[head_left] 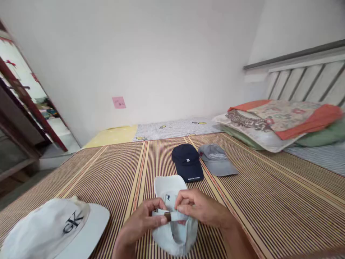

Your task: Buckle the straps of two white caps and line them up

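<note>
A pale, whitish baseball cap (167,185) lies on the striped bamboo mat, its brim pointing away from me and its back opening towards me. My left hand (145,217) pinches the cap's back strap beside a small brown buckle (167,216). The strap's right part is gripped between the thumb and fingers of my right hand (199,207). A small dark emblem shows on the cap between my hands. Just beyond the brim sits a navy cap (187,162), and a grey cap (217,160) touches its right side.
At the front left rests a larger white cap (54,228) with black letters. The mat (113,172) covers the bed. Folded bedding and pillows (283,122) are piled at the back right near a slatted headboard (309,82). A doorway stands at the left.
</note>
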{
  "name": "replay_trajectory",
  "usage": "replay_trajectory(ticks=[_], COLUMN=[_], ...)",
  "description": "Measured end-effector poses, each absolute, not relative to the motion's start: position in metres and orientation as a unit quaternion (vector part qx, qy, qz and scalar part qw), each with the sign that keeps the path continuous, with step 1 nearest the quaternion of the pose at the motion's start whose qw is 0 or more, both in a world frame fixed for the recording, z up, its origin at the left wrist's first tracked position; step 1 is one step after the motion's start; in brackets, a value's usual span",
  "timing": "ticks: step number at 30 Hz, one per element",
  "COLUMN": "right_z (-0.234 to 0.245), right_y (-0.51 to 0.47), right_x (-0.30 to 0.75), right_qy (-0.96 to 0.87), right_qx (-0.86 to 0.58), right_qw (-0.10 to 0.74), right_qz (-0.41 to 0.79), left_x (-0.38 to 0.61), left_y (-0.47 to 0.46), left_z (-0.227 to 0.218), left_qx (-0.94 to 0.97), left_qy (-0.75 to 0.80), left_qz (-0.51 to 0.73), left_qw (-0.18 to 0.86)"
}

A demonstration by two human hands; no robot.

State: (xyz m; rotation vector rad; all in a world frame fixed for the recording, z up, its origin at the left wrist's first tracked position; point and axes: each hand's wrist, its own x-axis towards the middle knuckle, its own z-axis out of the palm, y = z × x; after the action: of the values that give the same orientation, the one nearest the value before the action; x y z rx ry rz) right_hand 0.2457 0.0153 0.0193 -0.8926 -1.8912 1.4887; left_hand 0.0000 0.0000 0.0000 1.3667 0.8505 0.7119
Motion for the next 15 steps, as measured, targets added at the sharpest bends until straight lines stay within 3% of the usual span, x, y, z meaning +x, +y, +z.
replay_trajectory(ticks=[15], right_z=[0.0193], right_y=[0.0137], right_x=[0.2470], right_qy=[-0.699], right_qx=[-0.325], right_qw=[0.276], right_qz=[0.574], left_x=[-0.0043], left_y=[0.0024], left_z=[-0.0098], left_qx=[0.611], left_qy=[0.386], left_qz=[0.330], left_qw=[0.607])
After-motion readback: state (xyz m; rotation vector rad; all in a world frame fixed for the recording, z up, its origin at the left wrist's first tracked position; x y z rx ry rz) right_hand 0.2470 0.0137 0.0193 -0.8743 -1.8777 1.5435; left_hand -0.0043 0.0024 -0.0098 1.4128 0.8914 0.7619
